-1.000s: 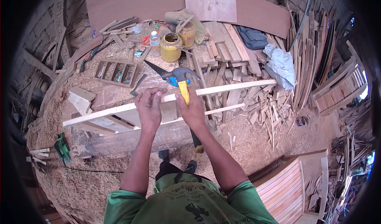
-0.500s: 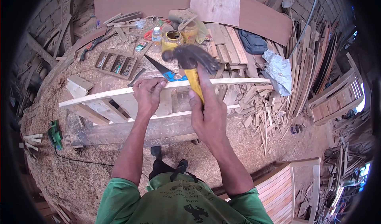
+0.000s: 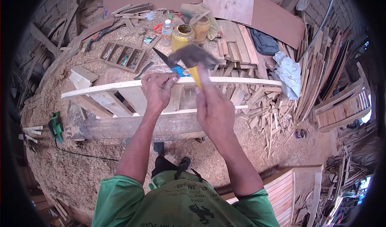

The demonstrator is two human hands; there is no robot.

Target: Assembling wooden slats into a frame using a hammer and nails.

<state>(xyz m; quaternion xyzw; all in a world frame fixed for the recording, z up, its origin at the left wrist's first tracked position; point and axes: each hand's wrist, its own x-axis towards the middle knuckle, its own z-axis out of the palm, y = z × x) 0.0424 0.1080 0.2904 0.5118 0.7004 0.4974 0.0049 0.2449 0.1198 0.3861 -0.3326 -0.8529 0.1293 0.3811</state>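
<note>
My right hand (image 3: 216,110) grips a claw hammer (image 3: 194,75) by its yellow handle. Its dark head, blurred by motion, hangs over the rail just right of my left hand. My left hand (image 3: 156,91) rests on the top rail of a slatted wooden frame (image 3: 120,86), which stands on edge across the workbench (image 3: 136,127). The thumb and fingers of that hand are pinched together at the rail's top; anything small between them cannot be made out. Just behind the rail lies a handsaw (image 3: 165,60) with a blue handle, partly hidden.
Behind are a divided wooden tray (image 3: 123,56), a yellow jar (image 3: 183,36) and a plastic bottle (image 3: 167,28). Wood offcuts (image 3: 261,108) heap up at right near a crumpled pale sheet (image 3: 288,72). A green power tool (image 3: 56,127) with a cord lies on shavings at left.
The hammer has dipped slightly toward the rail and its head is more blurred. My left hand keeps its place on the rail. The whole view has shifted a little.
</note>
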